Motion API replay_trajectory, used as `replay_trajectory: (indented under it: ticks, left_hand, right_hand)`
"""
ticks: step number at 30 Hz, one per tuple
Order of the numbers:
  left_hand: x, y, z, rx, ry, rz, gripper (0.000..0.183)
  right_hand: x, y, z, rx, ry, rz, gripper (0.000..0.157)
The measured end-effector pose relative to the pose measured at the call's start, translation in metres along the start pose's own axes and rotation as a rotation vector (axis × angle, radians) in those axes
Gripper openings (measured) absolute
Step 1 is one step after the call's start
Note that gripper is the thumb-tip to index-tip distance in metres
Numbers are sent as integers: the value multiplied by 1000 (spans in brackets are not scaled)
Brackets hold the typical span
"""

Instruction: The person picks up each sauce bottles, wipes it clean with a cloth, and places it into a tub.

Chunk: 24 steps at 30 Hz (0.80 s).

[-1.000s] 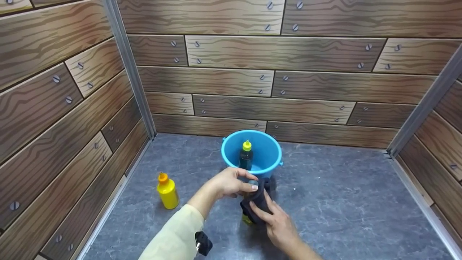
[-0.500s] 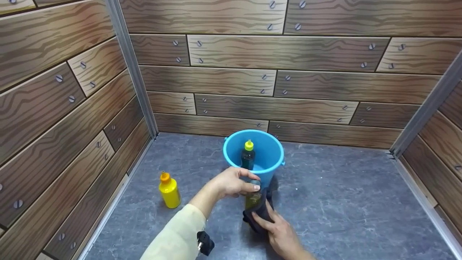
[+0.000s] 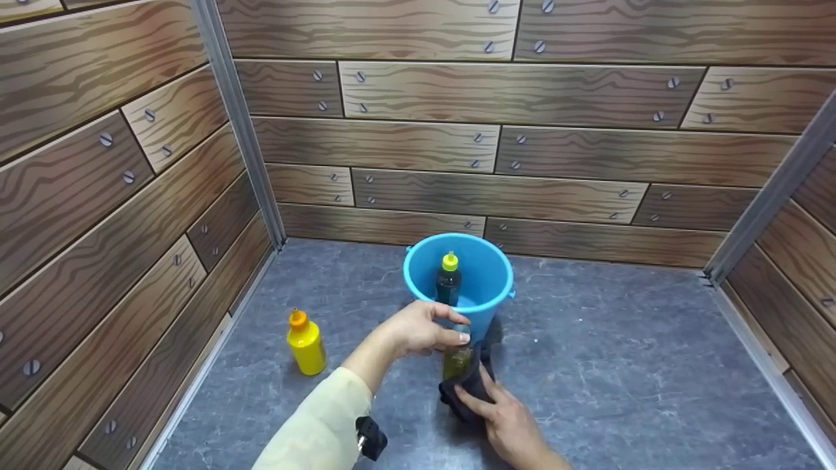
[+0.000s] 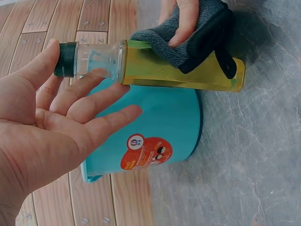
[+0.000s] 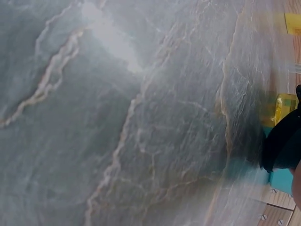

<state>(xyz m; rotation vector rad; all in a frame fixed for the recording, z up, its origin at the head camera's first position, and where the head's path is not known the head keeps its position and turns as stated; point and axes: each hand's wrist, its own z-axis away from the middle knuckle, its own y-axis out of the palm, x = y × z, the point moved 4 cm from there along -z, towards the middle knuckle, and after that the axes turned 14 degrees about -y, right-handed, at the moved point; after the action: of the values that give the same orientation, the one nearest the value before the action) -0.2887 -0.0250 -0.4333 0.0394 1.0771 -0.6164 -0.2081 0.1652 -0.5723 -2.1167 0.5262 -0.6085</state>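
Observation:
A glass bottle of yellow oil stands on the floor in front of the blue bucket. My left hand pinches its dark green cap between thumb and forefinger; the other fingers extend beside the neck. With my right hand I hold a folded dark grey cloth against the lower part of the bottle. In the head view the cloth hides the bottle's base. At the right edge of the right wrist view, the cloth and a bit of the yellow bottle show.
Right behind the bottle is the blue bucket, with a dark bottle with a yellow-green cap upright inside. A yellow squeeze bottle with an orange top stands to the left. Wood-patterned walls enclose the grey marbled floor.
The cloth and my right hand have slid down the bottle, baring more of its upper body. My left hand has kept its hold on the cap.

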Motion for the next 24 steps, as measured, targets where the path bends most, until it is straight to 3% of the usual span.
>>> replay_trajectory:
  ticks: [12,24]
  left_hand:
    - [0,0,-2,-2,-6,3,28]
    - [0,1,1,-1,-2,1,27]
  right_hand:
    - [-2,3,2,25,-1,3,78]
    - [-2,4,2,194,63,-78,68]
